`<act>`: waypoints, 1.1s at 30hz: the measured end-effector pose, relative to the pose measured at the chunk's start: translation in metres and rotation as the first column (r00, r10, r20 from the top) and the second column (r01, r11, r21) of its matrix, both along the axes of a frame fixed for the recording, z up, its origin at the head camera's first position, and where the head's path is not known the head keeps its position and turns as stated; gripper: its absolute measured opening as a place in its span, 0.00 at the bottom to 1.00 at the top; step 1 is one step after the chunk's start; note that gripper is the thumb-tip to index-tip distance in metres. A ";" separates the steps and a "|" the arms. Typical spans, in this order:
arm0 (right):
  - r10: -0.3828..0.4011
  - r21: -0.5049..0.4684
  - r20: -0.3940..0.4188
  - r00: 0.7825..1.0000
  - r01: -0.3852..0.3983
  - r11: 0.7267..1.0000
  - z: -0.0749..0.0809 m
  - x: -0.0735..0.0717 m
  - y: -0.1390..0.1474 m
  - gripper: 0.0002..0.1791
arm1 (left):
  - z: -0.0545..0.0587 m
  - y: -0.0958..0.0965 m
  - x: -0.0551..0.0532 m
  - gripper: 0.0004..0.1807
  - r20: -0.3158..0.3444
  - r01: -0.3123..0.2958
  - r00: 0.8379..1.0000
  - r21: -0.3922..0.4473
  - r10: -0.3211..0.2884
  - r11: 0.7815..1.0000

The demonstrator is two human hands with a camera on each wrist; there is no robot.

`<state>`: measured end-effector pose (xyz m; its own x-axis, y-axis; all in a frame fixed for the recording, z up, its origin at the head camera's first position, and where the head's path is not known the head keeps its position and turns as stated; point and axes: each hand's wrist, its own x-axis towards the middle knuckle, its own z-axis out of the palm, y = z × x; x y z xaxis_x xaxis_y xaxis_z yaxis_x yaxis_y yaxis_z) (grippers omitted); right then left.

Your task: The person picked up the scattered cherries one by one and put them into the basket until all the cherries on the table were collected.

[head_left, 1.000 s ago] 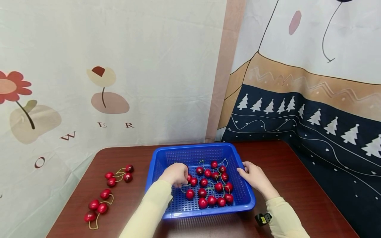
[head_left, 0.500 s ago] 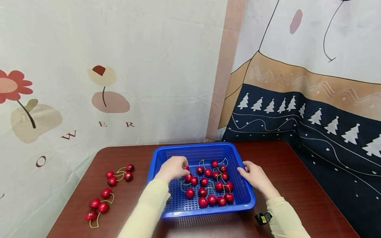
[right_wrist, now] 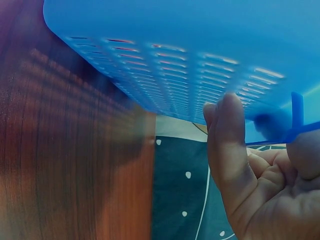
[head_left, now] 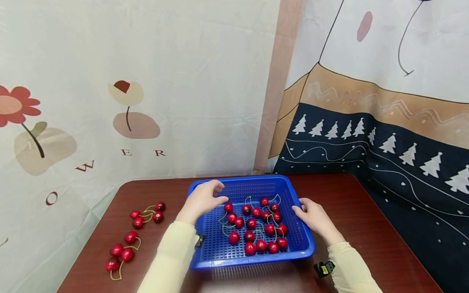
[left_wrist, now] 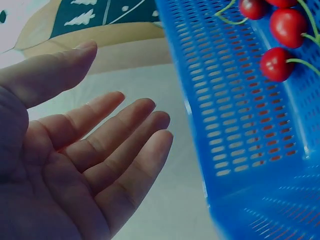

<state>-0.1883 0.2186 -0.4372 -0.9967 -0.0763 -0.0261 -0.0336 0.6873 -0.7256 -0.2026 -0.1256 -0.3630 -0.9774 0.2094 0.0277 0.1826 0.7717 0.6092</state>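
Left grip (head_left: pixel 203 198): holding nothing, thumb and fingers well parted; it hovers over the left side of the basket, thumb tip just beside the nearest cherry (head_left: pixel 228 207), contact not clear
Right grip (head_left: pixel 311 213): pinching the basket at its right rim, with fingertips outside the slotted wall in the right wrist view
Blue basket (head_left: pixel 253 261): upright on the bench (head_left: pixel 351 211), set between the two arms
Basket cherries (head_left: pixel 269 230): down on the basket floor, mostly toward the middle and right, their stems (left_wrist: pixel 301 62) crossing in places
Bench cherries (head_left: pixel 137 222): two groups of four, one behind the other, left of the basket and clear of it
Step in hand: reads as a pause between placements, fruit going into the basket while the right grip steadies it
Next move: would likely call for the left grip to lift out over the left rim, reach down to the bench cherries and pinch one pair lightly, without dragging its neighbours
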 end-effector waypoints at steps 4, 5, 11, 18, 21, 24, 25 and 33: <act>0.004 0.000 -0.006 1.000 -0.004 1.000 0.000 0.000 -0.001 0.24 | 0.009 -0.008 0.004 0.25 -0.031 -0.016 0.999 0.044 0.018 0.999; 0.004 0.001 -0.006 1.000 -0.004 1.000 0.000 0.000 -0.001 0.24 | 0.010 -0.010 0.005 0.25 -0.036 -0.019 0.999 0.056 0.021 0.998; 0.007 -0.002 -0.008 1.000 -0.007 1.000 -0.001 -0.001 0.000 0.24 | 0.018 -0.021 0.010 0.25 -0.058 -0.036 0.997 0.083 0.040 0.996; 0.000 0.004 -0.001 1.000 0.000 1.000 0.000 0.000 -0.001 0.24 | 0.021 -0.039 0.016 0.26 -0.075 -0.056 0.995 0.075 0.062 0.996; -0.001 0.004 0.005 1.000 0.001 1.000 0.001 0.001 -0.002 0.25 | 0.021 -0.050 0.020 0.27 -0.087 -0.072 0.993 0.080 0.079 0.994; -0.002 0.004 0.005 1.000 0.002 1.000 0.001 0.001 -0.002 0.25 | 0.021 -0.061 0.025 0.27 -0.103 -0.088 0.990 0.097 0.097 0.991; -0.004 0.004 0.005 1.000 0.004 1.000 0.001 0.001 -0.002 0.25 | 0.021 -0.065 0.027 0.26 -0.110 -0.093 0.988 0.102 0.105 0.990; -0.007 0.004 0.005 1.000 0.007 1.000 0.001 0.001 -0.002 0.24 | 0.018 -0.094 0.039 0.26 -0.149 -0.130 0.977 0.141 0.151 0.982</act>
<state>-0.1870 0.2168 -0.4361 -0.9971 -0.0689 -0.0314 -0.0249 0.6903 -0.7231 -0.1632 -0.2193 -0.3448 -0.9778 0.0551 0.2024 0.1804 0.7131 0.6775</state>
